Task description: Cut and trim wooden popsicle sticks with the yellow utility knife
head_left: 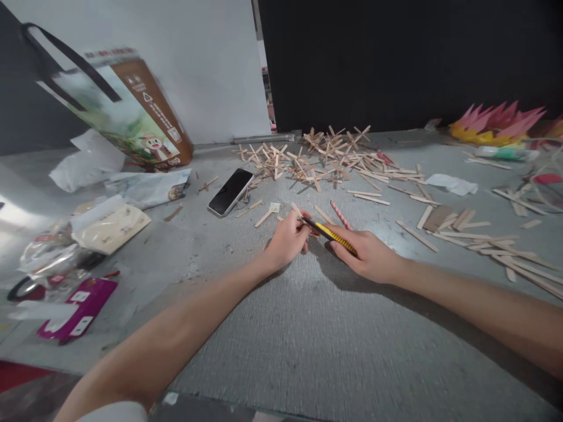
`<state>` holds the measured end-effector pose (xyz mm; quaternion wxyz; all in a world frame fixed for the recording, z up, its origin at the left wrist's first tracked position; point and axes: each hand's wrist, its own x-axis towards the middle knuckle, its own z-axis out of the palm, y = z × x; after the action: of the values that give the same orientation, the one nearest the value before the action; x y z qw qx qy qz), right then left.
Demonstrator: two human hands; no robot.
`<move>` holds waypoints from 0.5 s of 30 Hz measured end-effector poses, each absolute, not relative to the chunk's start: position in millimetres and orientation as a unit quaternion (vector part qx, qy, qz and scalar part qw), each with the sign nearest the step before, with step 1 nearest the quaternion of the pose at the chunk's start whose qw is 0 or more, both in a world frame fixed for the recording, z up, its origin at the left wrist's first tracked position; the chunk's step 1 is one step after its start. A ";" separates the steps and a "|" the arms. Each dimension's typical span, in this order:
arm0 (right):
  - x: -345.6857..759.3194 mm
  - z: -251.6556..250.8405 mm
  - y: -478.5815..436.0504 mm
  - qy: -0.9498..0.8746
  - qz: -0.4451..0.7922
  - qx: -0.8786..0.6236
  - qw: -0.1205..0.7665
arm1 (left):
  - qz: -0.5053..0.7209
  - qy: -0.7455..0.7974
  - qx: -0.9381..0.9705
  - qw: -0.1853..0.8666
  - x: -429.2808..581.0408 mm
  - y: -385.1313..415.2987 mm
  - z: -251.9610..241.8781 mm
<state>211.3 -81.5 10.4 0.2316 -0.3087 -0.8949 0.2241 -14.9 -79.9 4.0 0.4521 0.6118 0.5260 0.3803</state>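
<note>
Both hands meet over a wooden stick on the grey mat, cutter applied

Nearest us, the right hand is closed round a yellow-and-black utility knife, tip aimed at the stick; the left hand pinches that stick between curled fingers, pinning it to the mat. We judge a clean cut needs the stick held flat, fingertips kept clear of the blade line, and light, steady pressure. Just beyond lies a pink striped straw, then a phone, and farthest a heap of glued stick crosses
</note>
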 end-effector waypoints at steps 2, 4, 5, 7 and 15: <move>211.1 10.7 -81.6 -0.895 0.225 -0.308 0.230 | 0.382 0.525 0.612 0.452 -14.4 -79.8 4.1; 211.0 10.5 -81.7 -0.896 0.225 -0.308 0.229 | 0.385 0.522 0.611 0.453 -13.9 -79.7 3.7; 211.1 10.2 -81.6 -0.896 0.224 -0.307 0.229 | 0.387 0.522 0.610 0.454 -13.7 -79.7 3.4; 211.6 9.3 -81.4 -0.896 0.224 -0.307 0.231 | 0.389 0.521 0.608 0.456 -13.5 -79.5 2.6; 212.9 9.0 -81.0 -0.897 0.225 -0.303 0.232 | 0.391 0.516 0.613 0.453 -15.3 -78.1 -1.5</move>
<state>212.9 -81.0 9.0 0.2321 -0.3027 -0.8966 0.2251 -15.3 -78.1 -1.5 0.4529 0.6129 0.5163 0.3907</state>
